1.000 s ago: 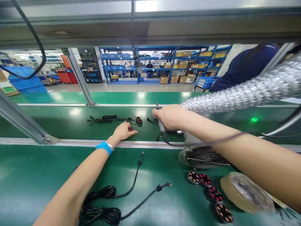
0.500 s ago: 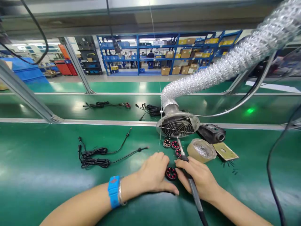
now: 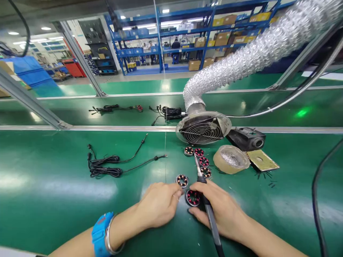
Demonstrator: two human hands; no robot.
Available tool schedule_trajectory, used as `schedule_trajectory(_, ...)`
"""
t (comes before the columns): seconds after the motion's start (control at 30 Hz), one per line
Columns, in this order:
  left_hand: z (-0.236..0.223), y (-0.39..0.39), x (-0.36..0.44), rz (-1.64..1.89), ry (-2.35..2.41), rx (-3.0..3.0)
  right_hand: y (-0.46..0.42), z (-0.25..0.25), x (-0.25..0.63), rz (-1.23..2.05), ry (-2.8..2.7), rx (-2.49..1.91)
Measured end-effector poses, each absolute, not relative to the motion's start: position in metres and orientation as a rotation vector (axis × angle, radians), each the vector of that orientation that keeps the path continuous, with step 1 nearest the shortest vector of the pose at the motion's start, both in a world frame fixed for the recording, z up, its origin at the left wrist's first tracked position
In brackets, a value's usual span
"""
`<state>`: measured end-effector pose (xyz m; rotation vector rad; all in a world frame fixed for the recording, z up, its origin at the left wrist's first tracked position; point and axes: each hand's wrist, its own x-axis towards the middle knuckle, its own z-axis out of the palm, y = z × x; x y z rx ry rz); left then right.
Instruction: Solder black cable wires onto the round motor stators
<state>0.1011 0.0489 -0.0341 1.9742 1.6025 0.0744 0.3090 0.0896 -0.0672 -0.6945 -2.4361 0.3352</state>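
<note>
My right hand (image 3: 218,205) is closed around a soldering iron (image 3: 211,217), whose metal tip points away from me toward the small motor stators. Under its fingers, close to the grip, sits a stator with red windings (image 3: 193,197). My left hand (image 3: 160,203) is closed, thumb and fingertips pressed together; what is between them, if anything, is too small to make out. Just beyond those fingertips lies a stator with copper-coloured windings (image 3: 182,181). Several more stators (image 3: 204,161) form a curved row around the iron's tip.
A fume extractor hood (image 3: 203,130) on a silver duct (image 3: 241,57) hangs beyond the stators. To the right are a tape roll (image 3: 222,162), a black soldering iron holder (image 3: 245,138) and a yellow pad (image 3: 262,160). Black cables (image 3: 107,166) lie left. A metal rail (image 3: 120,128) crosses behind.
My left hand has moved left and closed, uncovering the copper-coloured stator. The right hand has shifted slightly left with the soldering iron. The camera view has tilted down a little.
</note>
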Motion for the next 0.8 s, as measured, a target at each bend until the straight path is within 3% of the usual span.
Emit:
schedule_trajectory(0.3, -0.031, 0.054, 0.110, -0.013, 1.579, 1.974, 0.085, -0.074, 0.303, 0.625, -2.377, -0.660)
schedule_trajectory(0.67, -0.039, 0.066, 0.096, 0.303, 1.416, 1.185, 0.076, -0.080, 0.293, 0.457, -2.341, -0.778)
schedule_trajectory(0.8, -0.036, 0.063, 0.098, 0.352, 1.496, 1.218, 0.076, -0.081, 0.294, 0.466, -2.355, -0.821)
